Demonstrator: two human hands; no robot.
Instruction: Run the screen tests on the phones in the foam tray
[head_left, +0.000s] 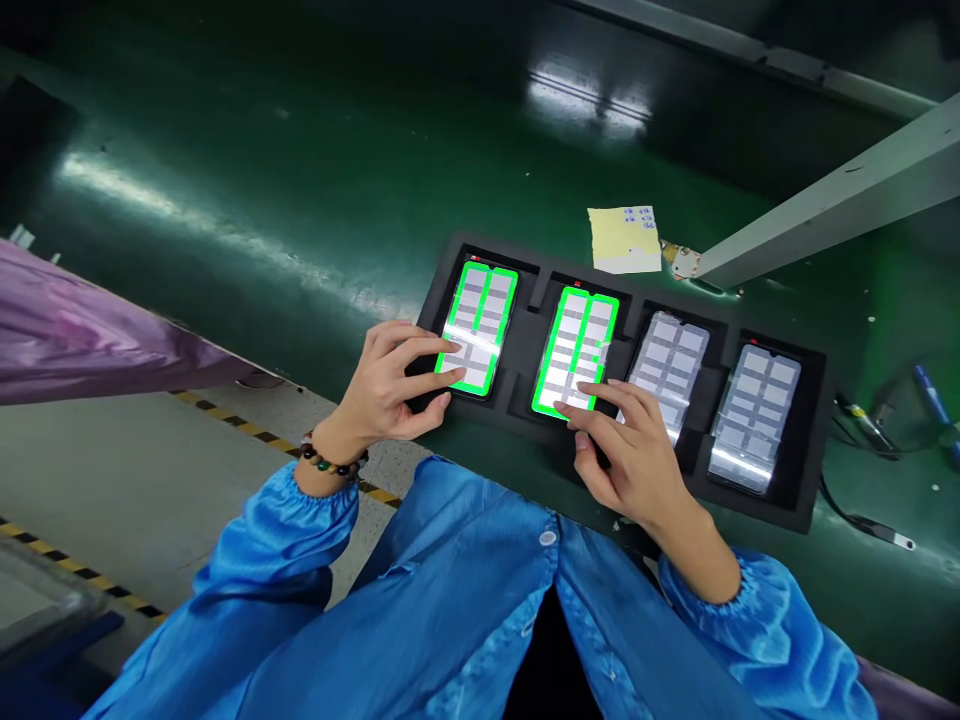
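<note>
Several smartphones lie face up in the slots of a black foam tray [521, 345] on the green table. The leftmost smartphone [480, 325] and the second smartphone [576, 345] show bright green areas with pale blocks. Grey-white blocks fill the dimmer screens of the third smartphone [671, 365] and the rightmost smartphone [756, 405]. My left hand [394, 385] has its fingers apart, with fingertips on the lower left of the leftmost screen. My right hand [634, 450] rests fingertips on the lower part of the second screen, fingers spread, and partly covers the third smartphone.
A yellow note [624, 240] with blue writing lies behind the tray, near the foot of a grey metal post [832, 200]. To the right are a cable with a plug [885, 533] and a blue pen [934, 395]. Purple cloth [82, 330] hangs at the left.
</note>
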